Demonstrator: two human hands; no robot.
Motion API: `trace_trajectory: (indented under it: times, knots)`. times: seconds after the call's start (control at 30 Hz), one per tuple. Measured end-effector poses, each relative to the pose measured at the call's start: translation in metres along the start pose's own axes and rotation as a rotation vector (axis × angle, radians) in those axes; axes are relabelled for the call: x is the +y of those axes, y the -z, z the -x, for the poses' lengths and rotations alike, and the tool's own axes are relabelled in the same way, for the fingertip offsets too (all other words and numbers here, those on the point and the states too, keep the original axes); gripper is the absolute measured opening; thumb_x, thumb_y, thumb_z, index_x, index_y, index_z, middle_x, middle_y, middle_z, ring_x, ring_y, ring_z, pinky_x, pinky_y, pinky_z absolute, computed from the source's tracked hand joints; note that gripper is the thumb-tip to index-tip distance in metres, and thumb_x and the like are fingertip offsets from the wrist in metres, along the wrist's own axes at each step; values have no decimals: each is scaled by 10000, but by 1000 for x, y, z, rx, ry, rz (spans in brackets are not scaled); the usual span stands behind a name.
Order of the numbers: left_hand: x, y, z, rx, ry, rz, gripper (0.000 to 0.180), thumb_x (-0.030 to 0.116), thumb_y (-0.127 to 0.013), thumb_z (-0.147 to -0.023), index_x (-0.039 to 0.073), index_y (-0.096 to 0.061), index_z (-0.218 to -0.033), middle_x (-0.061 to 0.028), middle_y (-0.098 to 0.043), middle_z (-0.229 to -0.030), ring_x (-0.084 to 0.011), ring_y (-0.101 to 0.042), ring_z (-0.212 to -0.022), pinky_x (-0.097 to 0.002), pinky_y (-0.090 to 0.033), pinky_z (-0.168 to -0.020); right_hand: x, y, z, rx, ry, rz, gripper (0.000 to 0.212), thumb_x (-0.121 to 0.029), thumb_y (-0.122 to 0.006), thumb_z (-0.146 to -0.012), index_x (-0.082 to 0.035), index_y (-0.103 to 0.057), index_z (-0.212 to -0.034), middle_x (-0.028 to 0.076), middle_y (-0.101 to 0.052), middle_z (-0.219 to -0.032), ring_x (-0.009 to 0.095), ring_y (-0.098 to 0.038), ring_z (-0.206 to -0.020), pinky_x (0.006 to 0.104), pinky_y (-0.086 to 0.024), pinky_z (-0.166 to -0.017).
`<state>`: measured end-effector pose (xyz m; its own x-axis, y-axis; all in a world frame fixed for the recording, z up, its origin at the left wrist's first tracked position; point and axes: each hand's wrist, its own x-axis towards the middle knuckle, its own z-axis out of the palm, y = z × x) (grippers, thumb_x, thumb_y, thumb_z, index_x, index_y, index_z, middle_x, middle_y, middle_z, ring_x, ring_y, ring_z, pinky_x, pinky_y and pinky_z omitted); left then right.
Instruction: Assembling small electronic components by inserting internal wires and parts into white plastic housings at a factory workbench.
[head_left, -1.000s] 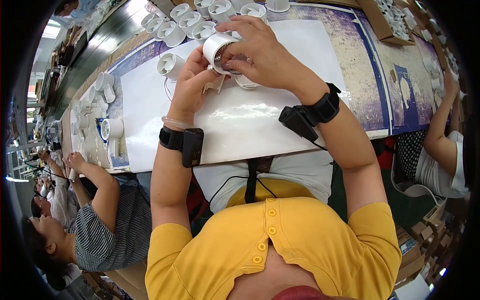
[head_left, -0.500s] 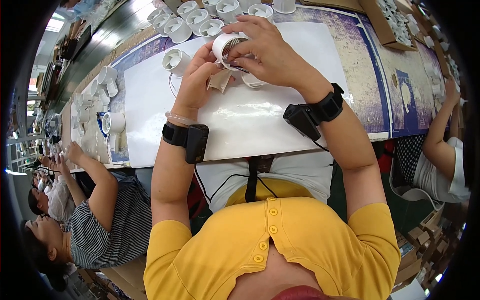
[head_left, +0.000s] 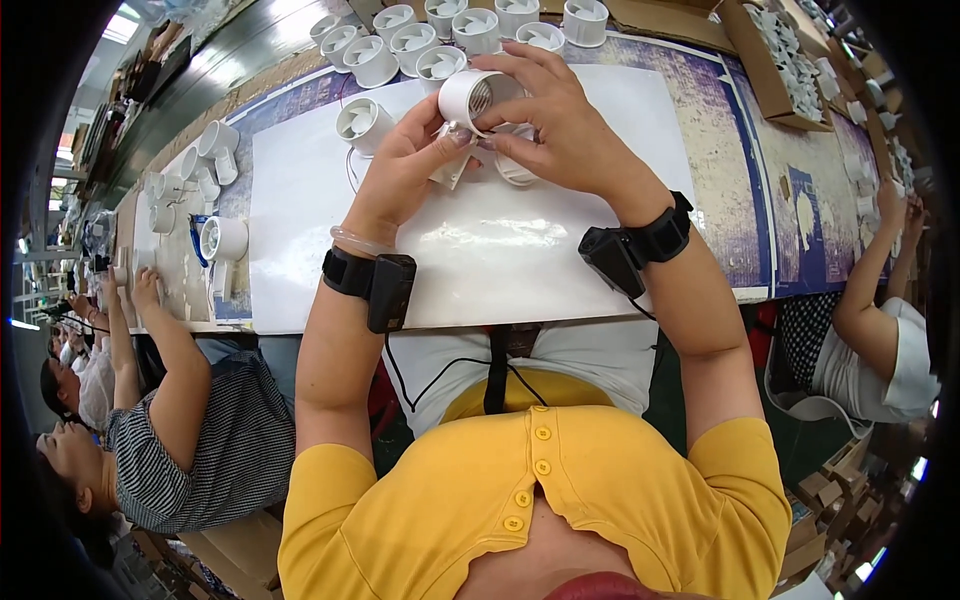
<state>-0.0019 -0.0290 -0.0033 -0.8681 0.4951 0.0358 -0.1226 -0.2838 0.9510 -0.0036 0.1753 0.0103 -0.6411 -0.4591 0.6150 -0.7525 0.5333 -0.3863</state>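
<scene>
Head view: left hand (head_left: pixel 402 168) and right hand (head_left: pixel 572 135) both grip a white cylindrical housing (head_left: pixel 457 98) over the far middle of the bench (head_left: pixel 722 215); it looks light, stiff, slightly slippery, best held round its outside.

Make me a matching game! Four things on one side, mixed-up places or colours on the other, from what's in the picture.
Things:
1. translucent bracelet
2. cardboard box
3. white grille housing
4. buttoned shirt

Places and colours:
A. between the left hand and the right hand
B. yellow
C. around the left wrist
D. at the upper right, holding small white parts

Right pairs: 1-C, 2-D, 3-A, 4-B
</scene>
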Motion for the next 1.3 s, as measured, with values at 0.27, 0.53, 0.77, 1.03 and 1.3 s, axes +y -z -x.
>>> trace_trajectory:
  times: [0.27,0.53,0.77,1.03,1.3]
  knots:
    - [-2,1,-2,-15,-3,6,518,127,-593,-915,22,-375,-1373,-46,-529,-1202,-118,-545,-1049,-271,-518,-809,3,2,-1,11,-70,-80,137,-113,-750,-717,-135,-712,-846,18,-516,-1331,304,-320,-1330,394,-329,-1060]
    - [-5,5,-3,-16,-17,8,518,125,-592,-915,24,-375,-1374,-43,-527,-1204,-115,-545,-1041,-266,-513,-802,1,0,-1,42,-47,-50,127,-113,-746,-723,-134,-706,-842,11,-518,-1333,304,-318,-1331,406,-317,-1067]
    - [-3,2,-1,-20,-2,23,524,132,-594,-913,29,-370,-1376,-40,-520,-1207,-114,-535,-1051,-267,-507,-802,2,1,-2,14,-10,-51,131,-113,-745,-720,-139,-710,-844,10,-522,-1330,299,-321,-1330,416,-306,-1074]
    - [-4,3,-1,-22,3,20,544,118,-589,-909,30,-345,-1388,-42,-511,-1201,-112,-526,-1041,-262,-495,-789,7,1,-1,31,-13,-59,152,-133,-753,-714,-156,-721,-860,1,-529,-1325,300,-312,-1336,423,-298,-1078]
    - [-3,0,2,-14,20,75,559,106,-585,-904,29,-329,-1395,-45,-502,-1203,-113,-524,-1031,-259,-484,-776,8,0,-1,2,7,-103,130,-142,-752,-720,-154,-720,-846,-7,-516,-1343,307,-298,-1344,442,-271,-1092]
